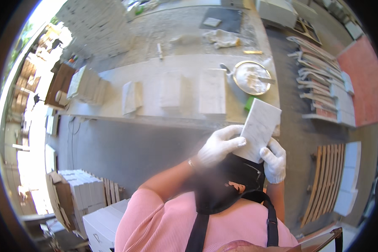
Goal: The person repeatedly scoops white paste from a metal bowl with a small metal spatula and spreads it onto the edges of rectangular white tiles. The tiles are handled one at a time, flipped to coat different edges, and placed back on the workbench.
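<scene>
A white marble tile (260, 131) with grey veins is tilted up in front of me, above the table's near right edge. My left hand (216, 145), in a white knit glove, grips its left side with the thumb on the face. At the lower right edge, my right hand (274, 159), gloved the same way, holds the tile with bent fingers. Just behind the tile's top left corner shows part of a green object (249, 103). Beyond it stands a round bowl (235, 80) of white paste, with a flat blade (266, 80) resting in it.
Tile stacks stand along the table (151, 113): a right stack (212, 90), a middle one (171, 90), a smaller one (131, 97) and a tall left one (86, 86). A crumpled white cloth (221, 39) lies farther back. Wooden slats (323, 180) and cartons (77, 191) flank me.
</scene>
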Available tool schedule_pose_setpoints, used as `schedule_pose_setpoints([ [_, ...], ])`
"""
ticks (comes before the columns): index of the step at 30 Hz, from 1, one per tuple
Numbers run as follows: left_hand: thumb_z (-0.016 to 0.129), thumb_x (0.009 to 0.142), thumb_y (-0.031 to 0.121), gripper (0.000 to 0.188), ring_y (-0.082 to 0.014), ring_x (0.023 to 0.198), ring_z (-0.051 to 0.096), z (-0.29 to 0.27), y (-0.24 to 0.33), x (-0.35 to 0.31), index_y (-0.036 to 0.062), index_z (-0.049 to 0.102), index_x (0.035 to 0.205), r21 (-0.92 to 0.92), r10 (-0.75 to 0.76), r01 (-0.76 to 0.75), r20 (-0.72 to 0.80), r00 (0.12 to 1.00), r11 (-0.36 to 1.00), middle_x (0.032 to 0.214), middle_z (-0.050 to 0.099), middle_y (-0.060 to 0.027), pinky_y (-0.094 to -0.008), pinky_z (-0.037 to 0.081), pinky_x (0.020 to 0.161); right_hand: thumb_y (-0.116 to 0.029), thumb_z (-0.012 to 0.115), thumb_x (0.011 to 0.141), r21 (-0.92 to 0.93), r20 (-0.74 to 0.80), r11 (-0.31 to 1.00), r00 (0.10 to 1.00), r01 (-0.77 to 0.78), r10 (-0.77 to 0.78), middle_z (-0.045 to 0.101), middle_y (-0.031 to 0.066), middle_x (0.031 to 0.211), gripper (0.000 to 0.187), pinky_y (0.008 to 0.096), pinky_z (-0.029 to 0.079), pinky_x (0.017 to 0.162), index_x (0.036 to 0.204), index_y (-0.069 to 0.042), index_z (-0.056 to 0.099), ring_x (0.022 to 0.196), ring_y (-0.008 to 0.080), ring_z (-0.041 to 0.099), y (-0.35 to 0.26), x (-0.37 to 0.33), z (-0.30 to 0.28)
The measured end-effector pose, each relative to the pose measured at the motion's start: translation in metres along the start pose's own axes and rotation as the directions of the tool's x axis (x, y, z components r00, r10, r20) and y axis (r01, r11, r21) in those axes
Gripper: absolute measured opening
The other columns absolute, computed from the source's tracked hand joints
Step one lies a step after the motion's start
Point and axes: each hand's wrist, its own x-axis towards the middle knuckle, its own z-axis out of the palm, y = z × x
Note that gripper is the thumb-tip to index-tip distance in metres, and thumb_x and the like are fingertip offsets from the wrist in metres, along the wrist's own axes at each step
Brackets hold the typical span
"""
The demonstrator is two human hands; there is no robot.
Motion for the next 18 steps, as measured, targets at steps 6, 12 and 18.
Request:
schedule_pose_setpoints([
  [6, 0.073, 0.1, 0.022, 0.046, -0.0157, 0.109, 0.068, -0.067, 0.047, -0.038, -0.0046, 0.066, 0.137, -0.002, 0.258, -0.265, -0.226, 0.939, 0.964, 0.123, 0.074, -0.0091, -0.033, 0.054, 0.098, -0.015, 0.075, 0.094, -0.051, 0.065, 0.998, 0.998, -0.023, 0.026, 0.078, 0.0136, 0.102, 0.048, 0.0291, 0.056, 0.073, 0.137, 0.003, 0.066, 0.084, 0.0181, 0.073, -0.003, 0.011, 0.003],
  [12, 0.065, 0.103, 0.028, 0.04, -0.012, 0.093, 0.069, -0.18, 0.065, -0.025, -0.0012, 0.072, 0.129, 0.342, 0.406, -0.238, -0.598, 0.691, 0.909, 0.107, 0.076, -0.0055, -0.0293, 0.054, 0.079, -0.014, 0.075, 0.095, -0.045, 0.045, 0.996, 0.996, -0.08, 0.082, 0.078, 0.0125, 0.106, 0.048, 0.0284, 0.056, 0.073, 0.139, 0.002, 0.065, 0.087, 0.0171, 0.073, 0.011, 0.013, -0.011],
  [18, 0.068, 0.1, 0.035, 0.044, -0.0113, 0.089, 0.069, -0.236, 0.039, 0.008, -0.0001, 0.074, 0.126, 0.357, 0.314, -0.074, -0.681, 0.661, 0.931, 0.104, 0.076, -0.0039, -0.0279, 0.054, 0.077, -0.022, 0.073, 0.099, -0.104, 0.014, 0.992, 0.997, -0.07, 0.072, 0.077, 0.0133, 0.104, 0.049, 0.0268, 0.055, 0.067, 0.14, 0.003, 0.063, 0.082, 0.0167, 0.072, 0.02, 0.008, -0.018],
])
